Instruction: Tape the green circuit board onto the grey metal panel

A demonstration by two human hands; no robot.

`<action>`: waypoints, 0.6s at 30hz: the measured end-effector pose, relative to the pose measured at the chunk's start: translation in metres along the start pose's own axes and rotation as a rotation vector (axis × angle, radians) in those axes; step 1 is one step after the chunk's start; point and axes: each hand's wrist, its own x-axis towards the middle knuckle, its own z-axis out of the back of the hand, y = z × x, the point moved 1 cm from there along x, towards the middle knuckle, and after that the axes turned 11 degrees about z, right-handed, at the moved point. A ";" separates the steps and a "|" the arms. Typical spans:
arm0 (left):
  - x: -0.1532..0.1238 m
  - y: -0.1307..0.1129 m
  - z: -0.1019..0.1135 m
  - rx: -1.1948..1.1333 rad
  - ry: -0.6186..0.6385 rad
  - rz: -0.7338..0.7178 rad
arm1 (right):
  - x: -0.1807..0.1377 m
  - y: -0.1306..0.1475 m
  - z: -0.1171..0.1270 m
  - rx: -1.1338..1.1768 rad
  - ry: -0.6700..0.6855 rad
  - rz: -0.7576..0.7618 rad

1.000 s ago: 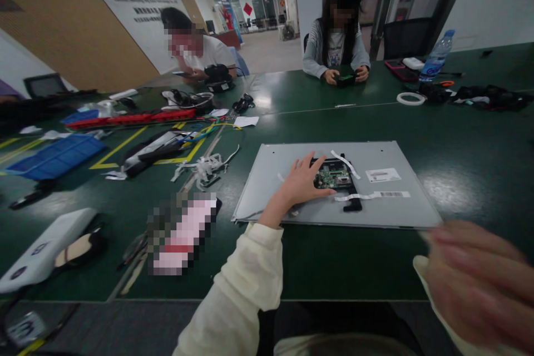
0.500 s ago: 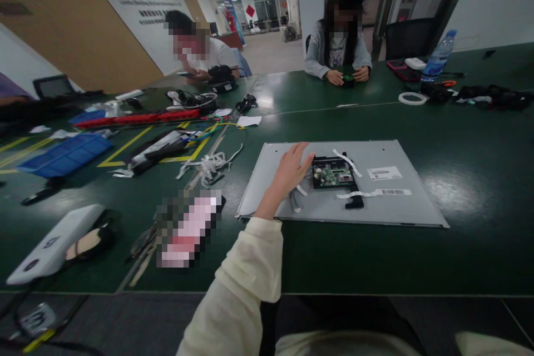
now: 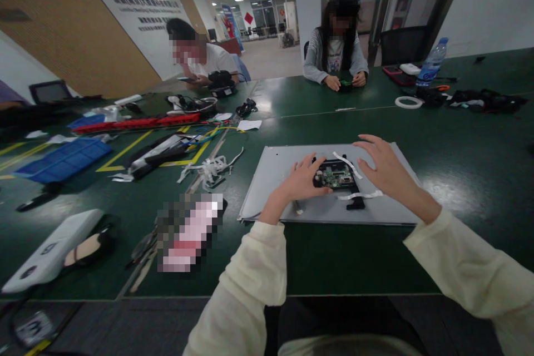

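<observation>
A flat grey panel [image 3: 267, 178] lies on the green table with a circuit board in a black frame [image 3: 339, 177] at its middle. My left hand [image 3: 298, 183] is at the board's left end, fingers near the upper corner and thumb along the lower edge. Its fingers are spread; whether they press on the frame I cannot tell. Over the panel's right part is my right hand [image 3: 386, 169], open, thumb and fingers apart and holding nothing. White tape strips [image 3: 348, 164] cross the board's upper right and lower right. A black bracket piece [image 3: 356, 202] sticks out below the board.
To the left lie a tangle of white strips [image 3: 211, 169], a blurred pink phone-like object [image 3: 194, 233], a white device [image 3: 52, 247] and a blue tray [image 3: 62, 158]. Tape roll [image 3: 409, 102] and water bottle [image 3: 433, 64] stand far right. Two people sit across the table.
My right hand has come into view from the right and is now over the panel. My left hand has shifted slightly right and down, its thumb now along the board's lower edge.
</observation>
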 end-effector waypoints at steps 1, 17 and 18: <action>0.000 0.002 0.000 -0.008 0.032 0.018 | 0.006 -0.010 -0.009 -0.006 -0.024 -0.054; 0.000 0.009 0.006 0.026 0.148 0.061 | -0.001 -0.052 -0.052 -0.048 0.286 -0.172; 0.000 0.010 0.007 0.025 0.150 0.062 | -0.001 -0.052 -0.052 -0.051 0.290 -0.165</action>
